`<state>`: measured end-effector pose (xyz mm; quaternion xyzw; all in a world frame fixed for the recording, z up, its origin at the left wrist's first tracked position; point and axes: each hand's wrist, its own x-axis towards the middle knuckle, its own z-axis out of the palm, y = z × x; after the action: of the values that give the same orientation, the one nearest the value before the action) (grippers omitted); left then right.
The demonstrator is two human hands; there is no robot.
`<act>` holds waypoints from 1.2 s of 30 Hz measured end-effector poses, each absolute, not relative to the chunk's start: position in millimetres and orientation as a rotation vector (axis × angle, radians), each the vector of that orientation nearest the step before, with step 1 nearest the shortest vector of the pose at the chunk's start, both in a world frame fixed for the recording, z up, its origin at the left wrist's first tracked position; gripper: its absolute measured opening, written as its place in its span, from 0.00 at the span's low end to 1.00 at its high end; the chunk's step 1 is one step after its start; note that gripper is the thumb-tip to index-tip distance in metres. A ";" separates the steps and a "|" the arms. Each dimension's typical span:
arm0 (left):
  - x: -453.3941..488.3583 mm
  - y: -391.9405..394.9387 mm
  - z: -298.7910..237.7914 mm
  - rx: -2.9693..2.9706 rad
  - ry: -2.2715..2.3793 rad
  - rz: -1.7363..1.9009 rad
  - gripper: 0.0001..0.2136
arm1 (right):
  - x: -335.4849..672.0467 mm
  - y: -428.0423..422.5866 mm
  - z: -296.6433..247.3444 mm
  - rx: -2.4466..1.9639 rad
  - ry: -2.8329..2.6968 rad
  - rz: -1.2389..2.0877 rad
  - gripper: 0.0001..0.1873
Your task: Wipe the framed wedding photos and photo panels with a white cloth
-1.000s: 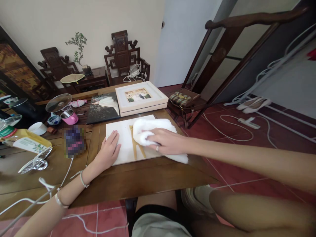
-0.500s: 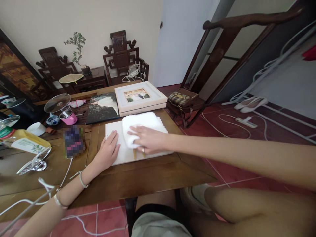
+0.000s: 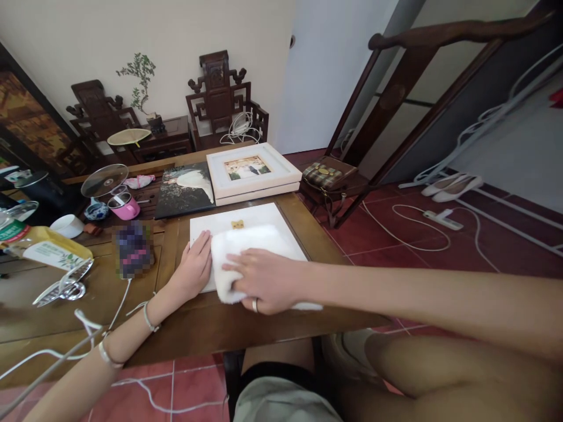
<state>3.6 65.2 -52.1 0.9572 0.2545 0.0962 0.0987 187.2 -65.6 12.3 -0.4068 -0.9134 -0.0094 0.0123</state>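
Note:
A flat white panel (image 3: 264, 213) lies on the wooden table, with a small gold-coloured fitting (image 3: 237, 224) near its far edge. My left hand (image 3: 194, 265) rests on the panel's left edge, its fingers stretched out and nearly together. A folded, fluffy white towel (image 3: 257, 237) covers the near part of the panel. My right hand (image 3: 266, 280) presses down on this towel, gripping it with bent fingers; a ring shows on one finger. Whatever lies beneath the towel is hidden.
Beyond the panel lie a framed photo (image 3: 281, 173) on a stack and a dark picture (image 3: 176, 202). To the left are a pink mug (image 3: 125, 206), an oil bottle (image 3: 57, 249), a silver hair clip (image 3: 65, 287) and a white cable (image 3: 39, 354). A wooden chair (image 3: 389, 97) stands right.
My right hand has drawn the towel toward me across the panel, uncovering the gold fitting and the far part. My left hand stays at the left edge.

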 end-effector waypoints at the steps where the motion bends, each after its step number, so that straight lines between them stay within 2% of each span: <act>1: 3.8 64.6 -52.0 2.821 0.758 0.287 0.24 | 192.4 -57.7 13.9 -1.327 -2.833 -0.029 0.12; 7: 5.3 64.4 -53.6 2.692 0.772 0.363 0.24 | 214.0 -8.1 22.2 -1.632 -2.787 -0.009 0.15; 12: 7.7 70.3 -49.5 2.375 0.851 0.616 0.24 | 195.3 6.2 19.2 -1.700 -2.730 -0.004 0.16; 15: 7.3 71.3 -45.2 2.160 0.916 0.772 0.25 | 173.5 -3.1 14.1 -1.645 -2.776 -0.060 0.16; 19: 6.9 67.8 -41.0 2.022 0.945 0.874 0.26 | 148.8 -29.6 11.3 -1.360 -2.923 -0.079 0.14; 23: 8.1 63.3 -36.7 2.022 0.987 0.805 0.26 | 138.2 -60.0 10.4 -1.175 -2.943 0.066 0.10; 27: 8.5 62.9 -37.7 2.126 0.995 0.668 0.29 | 149.7 -74.8 16.0 -1.226 -2.886 0.174 0.09; 36: 4.4 66.3 -59.0 2.597 0.813 0.455 0.25 | 204.7 -21.0 36.4 -1.762 -2.657 0.309 0.14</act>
<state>4.4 66.3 -59.0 0.9242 0.2893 0.1619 0.1899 204.7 -21.0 36.4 -0.5498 -0.8292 0.0965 -0.0309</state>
